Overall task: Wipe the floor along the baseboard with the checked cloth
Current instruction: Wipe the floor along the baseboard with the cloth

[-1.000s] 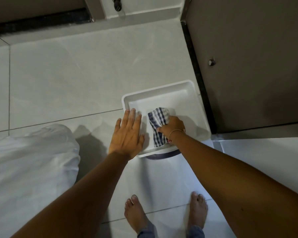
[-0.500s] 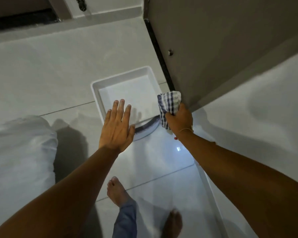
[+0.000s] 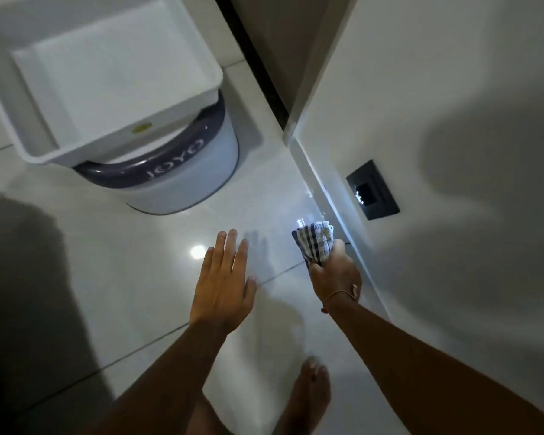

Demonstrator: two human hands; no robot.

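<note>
Blue-and-white checked cloth (image 3: 315, 243) bunched in clenched right hand (image 3: 335, 277), low beside white baseboard (image 3: 333, 199), left hand (image 3: 223, 284) flat, fingers spread, over glossy white tiled floor (image 3: 157, 277).

A white tray (image 3: 113, 73) sits atop a grey bucket (image 3: 182, 180); a black wall socket (image 3: 372, 190) lies well apart.

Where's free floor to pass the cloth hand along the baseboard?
Bare tile lies between the bucket and the left hand, and ahead of the checked cloth along the baseboard. Crowded near the bare foot.
</note>
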